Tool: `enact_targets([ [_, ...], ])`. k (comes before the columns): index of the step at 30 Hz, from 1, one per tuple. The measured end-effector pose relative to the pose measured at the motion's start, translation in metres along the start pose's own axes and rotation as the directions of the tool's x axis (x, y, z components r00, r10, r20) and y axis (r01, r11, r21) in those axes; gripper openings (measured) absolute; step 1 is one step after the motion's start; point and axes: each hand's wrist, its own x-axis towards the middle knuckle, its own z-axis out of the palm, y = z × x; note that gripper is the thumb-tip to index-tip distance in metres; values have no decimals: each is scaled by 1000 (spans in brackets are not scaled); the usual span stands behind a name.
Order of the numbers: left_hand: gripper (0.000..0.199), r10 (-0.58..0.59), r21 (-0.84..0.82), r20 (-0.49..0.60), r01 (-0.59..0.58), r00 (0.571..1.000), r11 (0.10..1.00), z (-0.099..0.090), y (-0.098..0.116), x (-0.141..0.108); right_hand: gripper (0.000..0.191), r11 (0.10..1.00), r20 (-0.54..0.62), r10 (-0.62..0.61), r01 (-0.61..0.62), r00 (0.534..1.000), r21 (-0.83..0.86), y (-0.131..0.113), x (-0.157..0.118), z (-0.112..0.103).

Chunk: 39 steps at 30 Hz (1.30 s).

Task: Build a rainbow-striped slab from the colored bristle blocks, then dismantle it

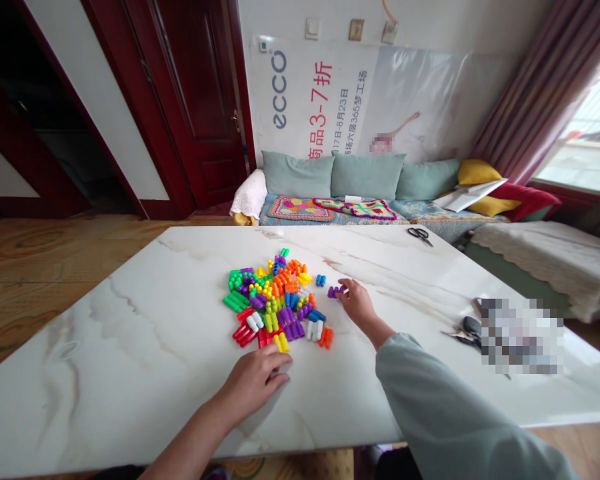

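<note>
A heap of colourful plastic toy blocks (273, 300) lies on the white marbled table, in green, purple, yellow, orange, red, blue and white. To the right of the heap, my right hand (357, 301) has its fingertips closed on a purple toy block (334, 292), low over the tabletop. A blue block (321, 281) lies just left of and behind that one. My left hand (259, 379) rests at the near side of the heap, fingers stretched and apart, holding nothing. Closest to its fingers are a yellow block (281, 343) and red blocks (265, 339).
On the marbled table (145, 333), black-handled scissors (420, 235) lie at the far right edge. Another dark-handled tool (470, 332) lies at the right beside a blurred-out item (523, 337). Behind the table stands a sofa with green cushions (367, 175).
</note>
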Motion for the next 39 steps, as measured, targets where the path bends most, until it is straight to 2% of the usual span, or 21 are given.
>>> enact_targets([
  [9, 24, 1, 12, 2, -1, 1000, 1000, 2, -2, 0, 21, 999, 6, 31, -31, 999, 15, -11, 5, 12],
  [17, 24, 11, 34, -12, -10, 1000, 999, 3, -4, 1, 35, 996, -8, 94, -94, 996, -12, -18, 0, 12],
  [20, 21, 37, 50, -25, -36, 999, 998, 4, -5, 0, 26, 992, -9, 115, -115, 993, -54, -23, -5, 4],
  [23, 17, 125, 57, -43, -122, 991, 991, 4, -6, -2, 13, 992, 33, 92, -89, 995, -86, -34, -13, -6],
  [26, 19, 216, 75, -136, -207, 967, 975, 2, -4, -2, 14, 995, 92, 25, -16, 995, -98, -49, -23, -12],
  [29, 17, 217, 121, -277, -190, 936, 974, -3, -1, 1, 12, 991, 153, -106, 117, 983, -64, -65, -34, -13],
  [31, 13, 200, 141, -326, -161, 924, 977, -5, 0, 4, 20, 945, 187, -315, 325, 931, -25, -76, -40, -9],
  [33, 21, 191, 155, -336, -146, 922, 977, -3, 0, 6, 34, 838, 210, -529, 545, 822, -22, -86, -44, -3],
  [34, 28, 190, 161, -331, -143, 924, 976, -1, -1, 7, 39, 786, 223, -595, 617, 772, -41, -91, -46, 1],
  [35, 32, 192, 165, -322, -144, 927, 976, 1, -1, 8, 41, 753, 240, -625, 655, 743, -68, -95, -47, 5],
  [37, 36, 193, 165, -298, -149, 935, 975, 5, -3, 8, 40, 728, 273, -629, 675, 728, -121, -102, -47, 13],
  [39, 36, 192, 157, -286, -152, 939, 976, 8, -4, 8, 35, 726, 288, -613, 669, 735, -160, -106, -46, 19],
])
